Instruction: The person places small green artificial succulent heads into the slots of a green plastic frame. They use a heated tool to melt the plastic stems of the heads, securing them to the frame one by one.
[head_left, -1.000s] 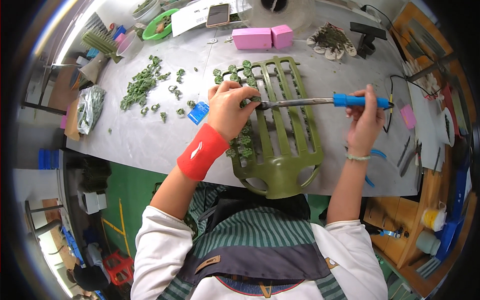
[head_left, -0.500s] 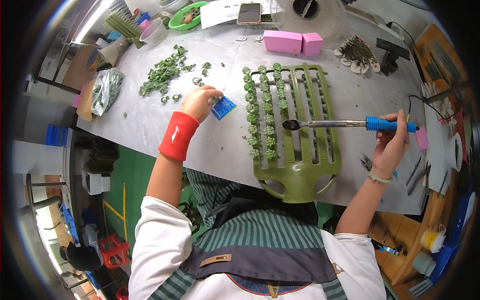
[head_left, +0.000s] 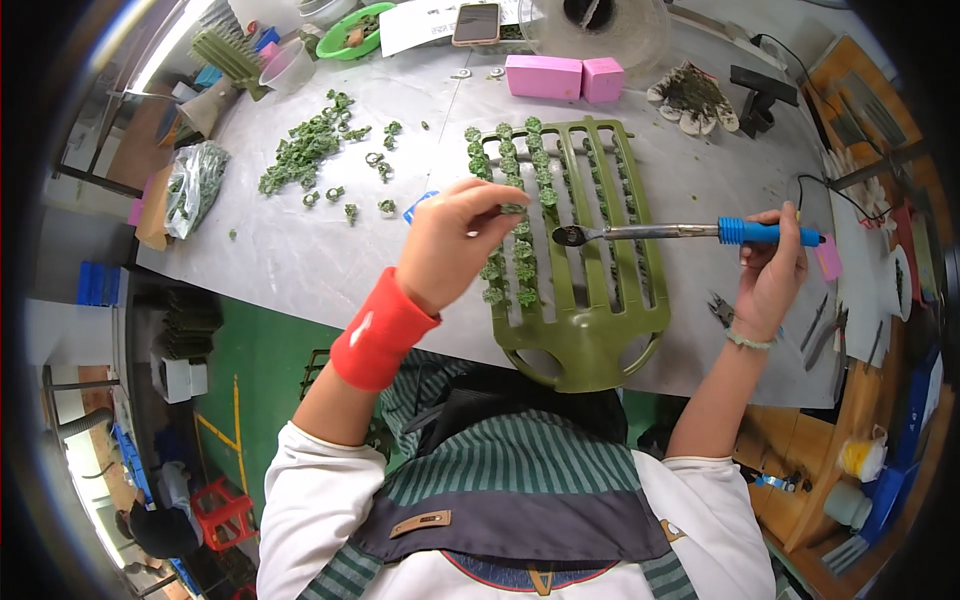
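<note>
My left hand (head_left: 448,248), with a red wristband, is over the left side of a green slatted plastic frame (head_left: 575,352). Thumb and forefinger pinch a small green rosette (head_left: 512,209). In my right hand (head_left: 768,285) is a soldering iron (head_left: 665,231), gripped by its blue handle. Its broad, dark, spoon-like tip hovers above the middle slats. Rows of green rosettes (head_left: 524,262) line the frame's left slats, and a third row covers the far part of another slat. Behind my left hand a blue card (head_left: 420,204) is partly hidden.
Loose rosettes (head_left: 305,150) lie heaped at the far left, beside a plastic bag (head_left: 195,185). Pink blocks (head_left: 543,77), a phone (head_left: 477,24) and a soiled glove (head_left: 693,98) are at the back. Pliers (head_left: 720,308) lie near my right wrist.
My left hand has moved right from the blue card to the frame, carrying a rosette. The right hand still holds the soldering iron over the slats. The whole view has shifted slightly.
</note>
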